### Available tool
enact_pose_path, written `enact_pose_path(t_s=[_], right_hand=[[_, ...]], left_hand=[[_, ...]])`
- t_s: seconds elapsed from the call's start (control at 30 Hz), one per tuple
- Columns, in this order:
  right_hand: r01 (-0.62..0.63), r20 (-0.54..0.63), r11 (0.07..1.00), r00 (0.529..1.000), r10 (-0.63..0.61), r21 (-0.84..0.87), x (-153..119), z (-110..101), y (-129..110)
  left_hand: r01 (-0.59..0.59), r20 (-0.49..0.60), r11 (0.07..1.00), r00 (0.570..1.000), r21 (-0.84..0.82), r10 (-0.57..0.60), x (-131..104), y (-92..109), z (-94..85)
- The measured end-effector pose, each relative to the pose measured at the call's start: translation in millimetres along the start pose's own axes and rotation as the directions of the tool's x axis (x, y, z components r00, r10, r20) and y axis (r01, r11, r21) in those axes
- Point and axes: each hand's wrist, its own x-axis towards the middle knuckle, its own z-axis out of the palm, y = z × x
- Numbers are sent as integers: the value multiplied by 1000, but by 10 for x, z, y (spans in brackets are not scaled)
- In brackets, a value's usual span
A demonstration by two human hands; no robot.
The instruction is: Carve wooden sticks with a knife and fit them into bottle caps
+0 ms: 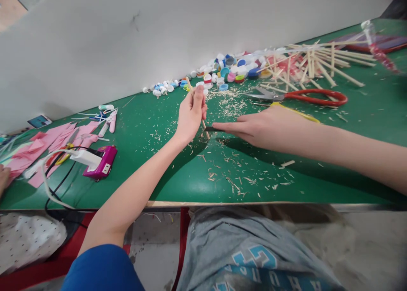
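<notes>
The left hand (193, 108) pinches a stick (207, 134). Just below that grip, the right hand (259, 127), fingers closed, holds a knife (210, 129) against it.

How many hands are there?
3: the left hand gripping a wooden stick, the right hand with a dark blade, and another person's hand, partly cut off at the left edge.

1. The left hand (192, 113) swallows the middle of the stick (189, 84)!
2. The right hand (251, 127) covers the rear of the dark blade (210, 129).
3. A yellow strip (310, 116), half lost behind that wrist.
4. Far left, another person's hand (4, 177), sliced by the edge.
5. Top right, a red-streaked clear thing (377, 47), smeared with blur.
6. And down low, garment lettering (254, 267), cropped!
</notes>
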Motion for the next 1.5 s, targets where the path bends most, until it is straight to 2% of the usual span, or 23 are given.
enact_pose_path(t_s=[0.07, 0.2, 0.3, 0.47, 0.6, 0.8, 0.9, 1.03, 1.2, 1.43, 1.5], right_hand=[[27, 19, 1000, 999, -27, 16, -5, 17, -4], [-24, 10, 999, 1000, 24, -23, 4, 17, -17], [18, 80, 999, 997, -15, -41, 9, -9, -20], [-12, -1, 994, 1000, 12, -105, 10, -16, -9], [28, 62, 994, 998, -22, -106, 19, 14, -20], [1, 75, 994, 997, 7, -105, 13, -81, -49], [-16, 60, 993, 998, 23, -118, 11, -59, -36], [31, 67, 997, 997, -26, -75, 13, 46, -26], [-22, 10, 994, 1000, 23, -103, 19, 31, -53], [-45, 39, 995, 998, 48, -84, 13, 3, -70], [-14, 74, 998, 997, 19, -58, 3, 24, -77]], left_hand=[[-1, 4, 1000, 1000, -6, 1, 0, -2, -2], [0, 9, 1000, 1000, -23, 0, -2, -1, 3], [22, -9, 1000, 1000, -14, -22, -5, 4, 12], [24, -5, 1000, 1000, 8, -24, -3, 2, 12], [47, -12, 999, 999, -25, -48, 13, -17, -1], [39, -13, 999, 999, -21, -39, 18, -23, -7], [55, -17, 998, 998, -27, -55, 15, -11, -1], [41, -10, 999, 999, -30, -42, 13, -11, -4], [19, -3, 1000, 1000, -15, -19, 21, -46, -13], [-19, 0, 998, 1000, -58, 19, 3, -50, 13], [-30, 5, 998, 1000, -63, 31, -7, -38, 23]])
